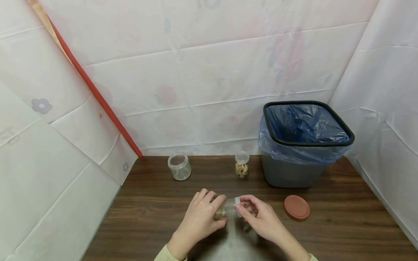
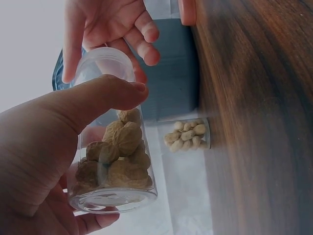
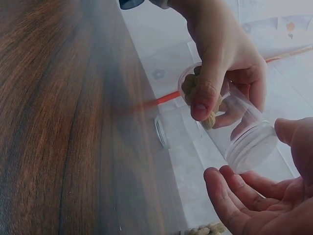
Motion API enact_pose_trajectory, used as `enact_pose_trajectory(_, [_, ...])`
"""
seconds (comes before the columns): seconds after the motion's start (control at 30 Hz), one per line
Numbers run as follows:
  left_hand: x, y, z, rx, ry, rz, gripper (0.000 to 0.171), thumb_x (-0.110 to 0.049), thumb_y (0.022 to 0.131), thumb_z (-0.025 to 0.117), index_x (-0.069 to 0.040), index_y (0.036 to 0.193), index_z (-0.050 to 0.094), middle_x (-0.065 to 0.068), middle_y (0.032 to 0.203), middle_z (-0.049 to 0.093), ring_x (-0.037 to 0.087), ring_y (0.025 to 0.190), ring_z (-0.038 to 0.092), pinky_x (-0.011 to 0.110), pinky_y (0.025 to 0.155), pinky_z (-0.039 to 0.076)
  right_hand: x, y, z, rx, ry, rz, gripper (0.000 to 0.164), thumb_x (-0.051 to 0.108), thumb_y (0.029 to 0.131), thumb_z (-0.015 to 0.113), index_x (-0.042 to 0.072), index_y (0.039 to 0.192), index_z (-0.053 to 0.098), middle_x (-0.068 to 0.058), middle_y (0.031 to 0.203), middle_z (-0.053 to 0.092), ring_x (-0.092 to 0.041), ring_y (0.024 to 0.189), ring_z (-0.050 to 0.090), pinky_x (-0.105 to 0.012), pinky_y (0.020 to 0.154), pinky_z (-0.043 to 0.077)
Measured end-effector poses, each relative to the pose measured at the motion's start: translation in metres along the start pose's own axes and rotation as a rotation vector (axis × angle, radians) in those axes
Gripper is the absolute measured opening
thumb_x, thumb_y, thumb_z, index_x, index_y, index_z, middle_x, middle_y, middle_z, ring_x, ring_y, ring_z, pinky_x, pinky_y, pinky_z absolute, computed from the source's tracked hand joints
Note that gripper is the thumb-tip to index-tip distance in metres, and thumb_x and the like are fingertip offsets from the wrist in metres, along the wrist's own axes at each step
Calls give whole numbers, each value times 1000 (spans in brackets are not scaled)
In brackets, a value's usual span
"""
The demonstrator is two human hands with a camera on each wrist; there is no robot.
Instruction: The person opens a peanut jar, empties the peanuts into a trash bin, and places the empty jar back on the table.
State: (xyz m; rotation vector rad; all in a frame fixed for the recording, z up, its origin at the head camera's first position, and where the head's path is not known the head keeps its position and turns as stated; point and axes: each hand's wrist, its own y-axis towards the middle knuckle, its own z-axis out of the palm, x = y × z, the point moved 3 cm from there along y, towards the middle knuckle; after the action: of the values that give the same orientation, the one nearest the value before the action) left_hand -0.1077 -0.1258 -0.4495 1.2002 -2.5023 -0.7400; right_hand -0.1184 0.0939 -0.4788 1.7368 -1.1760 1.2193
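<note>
My left hand [image 1: 202,214] grips a clear jar [image 2: 110,147] round its body, tilted above the table. Brown, wrinkled nut-like pieces [image 2: 124,139] fill its base end. A translucent lid [image 3: 252,147] sits on the other end and faces my right hand [image 1: 261,215]. The thumb of that hand is at the lid's edge, and its loosely bent fingers [image 3: 227,196] spread just below without closing round it. Whether the thumb touches the lid, I cannot tell. Farther back stands a small lidded jar [image 1: 241,165] of similar, paler pieces.
An open, wide glass jar [image 1: 179,166] stands at the back left. On the right lies a round reddish-brown lid [image 1: 296,207], in front of a grey bin [image 1: 290,170] with a blue liner. White patterned sheets [image 1: 196,90] rise behind the wooden table [image 1: 140,217].
</note>
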Motion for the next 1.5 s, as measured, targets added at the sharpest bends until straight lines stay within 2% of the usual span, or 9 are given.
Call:
enact_pose_trajectory(0.43, [0, -1, -1, -11, -10, 3, 66, -39, 61, 102, -19, 119, 76, -3, 98, 71, 19, 89, 60, 36, 77, 51, 2, -2, -2, 25, 7, -40, 47, 33, 108, 72, 3, 142, 64, -11, 127, 73, -15, 99, 75, -29, 75, 62])
enact_pose_trajectory(0.8, [1, -1, -1, -7, -14, 3, 65, -37, 60, 101, -20, 117, 75, -4, 97, 70, 19, 89, 60, 36, 78, 51, 3, -5, -4, 52, 50, -122, 46, 25, 106, 76, 7, 146, 62, -17, 137, 68, -15, 105, 74, -30, 83, 63])
enact_pose_trajectory(1.2, [0, 1, -2, -8, -22, 5, 65, -36, 59, 101, -19, 117, 76, -4, 96, 70, 18, 89, 60, 35, 78, 52, 3, -4, -6, 46, 34, -231, 48, 18, 101, 81, 14, 146, 62, -13, 139, 66, -17, 112, 72, -32, 87, 64])
enact_pose_trajectory(1.5, [0, 1, -2, 1, -28, 5, 66, -36, 59, 102, -18, 117, 76, -4, 96, 70, 18, 89, 60, 35, 80, 54, 2, -6, -6, 58, 40, -294, 52, 7, 99, 81, 14, 146, 61, -15, 144, 63, -21, 117, 71, -33, 86, 64])
